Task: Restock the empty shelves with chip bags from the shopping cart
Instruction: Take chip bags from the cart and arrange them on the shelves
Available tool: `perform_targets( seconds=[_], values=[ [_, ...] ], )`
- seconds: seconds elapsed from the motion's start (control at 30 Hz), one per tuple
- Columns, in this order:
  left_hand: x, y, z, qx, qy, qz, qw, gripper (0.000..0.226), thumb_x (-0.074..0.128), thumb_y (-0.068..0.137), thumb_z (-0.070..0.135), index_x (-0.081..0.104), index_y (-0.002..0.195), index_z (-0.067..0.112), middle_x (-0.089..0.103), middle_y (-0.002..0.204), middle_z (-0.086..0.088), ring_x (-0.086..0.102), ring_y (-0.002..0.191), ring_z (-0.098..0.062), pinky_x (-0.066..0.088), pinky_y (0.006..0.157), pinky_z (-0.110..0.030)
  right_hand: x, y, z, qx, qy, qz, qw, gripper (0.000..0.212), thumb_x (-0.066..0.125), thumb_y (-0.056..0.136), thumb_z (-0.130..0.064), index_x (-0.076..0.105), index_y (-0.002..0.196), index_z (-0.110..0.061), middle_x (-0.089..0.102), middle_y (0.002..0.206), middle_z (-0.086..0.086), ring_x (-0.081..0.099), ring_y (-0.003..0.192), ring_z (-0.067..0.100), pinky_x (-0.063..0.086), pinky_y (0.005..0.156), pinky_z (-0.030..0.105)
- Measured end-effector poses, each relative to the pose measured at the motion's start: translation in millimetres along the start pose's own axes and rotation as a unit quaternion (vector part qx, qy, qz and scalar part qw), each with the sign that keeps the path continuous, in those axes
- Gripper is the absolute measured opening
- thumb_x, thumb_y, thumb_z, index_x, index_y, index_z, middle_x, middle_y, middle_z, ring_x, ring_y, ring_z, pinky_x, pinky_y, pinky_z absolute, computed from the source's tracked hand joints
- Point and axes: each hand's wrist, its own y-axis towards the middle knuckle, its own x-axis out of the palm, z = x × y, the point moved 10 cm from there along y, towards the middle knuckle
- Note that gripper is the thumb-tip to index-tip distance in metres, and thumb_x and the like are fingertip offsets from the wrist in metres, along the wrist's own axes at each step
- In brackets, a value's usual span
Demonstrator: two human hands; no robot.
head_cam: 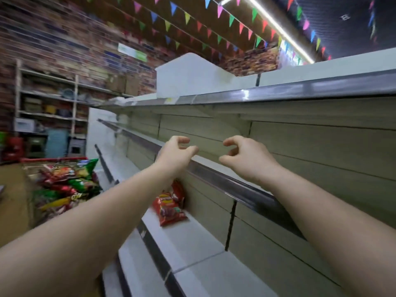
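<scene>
Apparently both the left hand (176, 154) and right hand (246, 156) hover loosely curled, empty.

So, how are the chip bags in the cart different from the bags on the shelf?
The chip bags in the cart are many, red, green and yellow, piled loosely. The bags on the shelf are few, all red, standing against the back panel. Both groups are untouched: the left hand and right hand hold nothing.

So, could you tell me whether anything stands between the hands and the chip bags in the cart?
Nothing visible does. Both hands hang empty by the middle shelf; the chip bags sit uncovered in the cart, down to their left.
</scene>
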Motion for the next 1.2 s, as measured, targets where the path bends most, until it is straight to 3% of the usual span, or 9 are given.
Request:
perform_targets(
  seconds=[0.1, 0.37, 0.47, 0.6, 0.7, 0.83, 0.93, 1.03, 1.2],
  values=[
    [-48, 32, -32, -0.019, 0.018, 0.025, 0.999, 0.026, 0.059, 0.09, 0.028, 0.05, 0.114, 0.023, 0.056, 0.104, 0.001, 0.058, 0.105, -0.021, 0.048, 0.095, -0.04, 48, 36, -28, -0.019, 0.019, -0.018, 0.999, 0.045, 0.058, 0.088, -0.025, 0.048, 0.131, -0.024, 0.056, 0.124, 0.003, 0.053, 0.105, 0.017, 0.037, 0.079, 0.023],
    [-171, 96, -119, -0.081, 0.065, 0.083, 0.991, 0.037, 0.056, 0.093, 0.026, 0.049, 0.128, 0.016, 0.054, 0.119, -0.006, 0.054, 0.115, -0.027, 0.046, 0.099, -0.041, 181, 121, -105, -0.079, 0.065, -0.074, 0.992, 0.047, 0.057, 0.089, -0.025, 0.045, 0.134, -0.022, 0.056, 0.126, 0.002, 0.054, 0.106, 0.017, 0.043, 0.083, 0.027],
    [-207, 109, -148, -0.108, 0.082, 0.113, 0.984, 0.037, 0.055, 0.093, 0.025, 0.048, 0.128, 0.015, 0.054, 0.117, -0.007, 0.057, 0.107, -0.025, 0.048, 0.09, -0.037, 227, 145, -127, -0.085, 0.084, -0.104, 0.987, 0.047, 0.056, 0.089, -0.024, 0.045, 0.134, -0.022, 0.055, 0.126, 0.004, 0.055, 0.093, 0.016, 0.047, 0.082, 0.03],
    [-242, 122, -185, -0.133, 0.085, 0.145, 0.977, 0.032, 0.055, 0.093, 0.022, 0.05, 0.124, 0.014, 0.058, 0.107, -0.007, 0.057, 0.084, -0.019, 0.049, 0.072, -0.032, 280, 170, -146, -0.088, 0.106, -0.141, 0.98, 0.045, 0.054, 0.09, -0.022, 0.045, 0.134, -0.021, 0.056, 0.121, 0.006, 0.053, 0.073, 0.011, 0.041, 0.068, 0.026],
    [-260, 131, -217, -0.153, 0.095, 0.164, 0.97, 0.027, 0.056, 0.093, 0.022, 0.049, 0.119, 0.017, 0.057, 0.094, -0.002, 0.056, 0.081, -0.017, 0.046, 0.069, -0.03, 320, 186, -152, -0.094, 0.121, -0.169, 0.974, 0.045, 0.055, 0.09, -0.024, 0.045, 0.133, -0.02, 0.057, 0.121, 0.006, 0.057, 0.088, 0.018, 0.042, 0.074, 0.026],
    [-272, 142, -273, -0.201, 0.11, 0.182, 0.956, 0.028, 0.056, 0.093, 0.026, 0.05, 0.119, 0.018, 0.057, 0.102, -0.002, 0.058, 0.098, -0.022, 0.049, 0.087, -0.038, 385, 203, -148, -0.088, 0.135, -0.213, 0.964, 0.047, 0.056, 0.089, -0.025, 0.045, 0.135, -0.019, 0.054, 0.129, 0.007, 0.056, 0.107, 0.025, 0.047, 0.084, 0.031],
    [-273, 158, -319, -0.233, 0.114, 0.186, 0.948, 0.031, 0.055, 0.093, 0.026, 0.048, 0.122, 0.016, 0.053, 0.086, 0.002, 0.055, 0.084, -0.021, 0.046, 0.077, -0.036, 439, 219, -142, -0.089, 0.14, -0.244, 0.955, 0.049, 0.055, 0.088, -0.023, 0.044, 0.136, -0.018, 0.057, 0.126, 0.008, 0.056, 0.102, 0.021, 0.045, 0.078, 0.029],
    [-276, 180, -358, -0.254, 0.124, 0.2, 0.938, 0.025, 0.055, 0.093, 0.024, 0.047, 0.116, 0.018, 0.054, 0.085, 0.002, 0.052, 0.076, -0.017, 0.05, 0.081, -0.039, 486, 243, -136, -0.088, 0.153, -0.272, 0.946, 0.048, 0.055, 0.09, -0.023, 0.043, 0.135, -0.019, 0.059, 0.113, 0.005, 0.059, 0.092, 0.019, 0.047, 0.075, 0.031],
    [-283, 218, -407, -0.282, 0.135, 0.228, 0.922, 0.033, 0.058, 0.091, 0.03, 0.051, 0.121, 0.019, 0.059, 0.108, -0.005, 0.058, 0.099, -0.023, 0.05, 0.089, -0.039, 544, 293, -132, -0.079, 0.185, -0.299, 0.933, 0.046, 0.054, 0.09, -0.024, 0.043, 0.135, -0.02, 0.058, 0.108, 0.002, 0.054, 0.075, 0.011, 0.05, 0.074, 0.032]
  ],
)
